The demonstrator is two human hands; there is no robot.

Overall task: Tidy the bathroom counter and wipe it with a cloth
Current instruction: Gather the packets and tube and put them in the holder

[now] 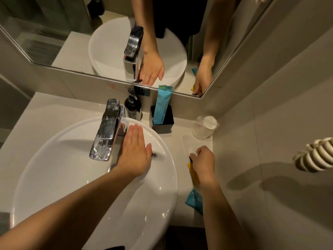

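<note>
My left hand [134,152] lies flat and open, fingers together, over the white basin [59,159] just right of the chrome faucet [108,129]. My right hand [203,163] is closed on a yellow packet [194,175] with a dark tip, on the counter [45,112] right of the basin. A white paper or cloth sheet [191,143] lies flat under and beyond that hand. A teal packet [195,201] lies nearer me, partly hidden by my right forearm.
Against the back wall stand a dark pump bottle [133,107] and a black square holder [163,120] with a tall blue packet [161,103]. A wrapped clear cup [204,127] sits in the right corner. The mirror [72,33] hangs above. A coiled cord [315,156] hangs on the right wall.
</note>
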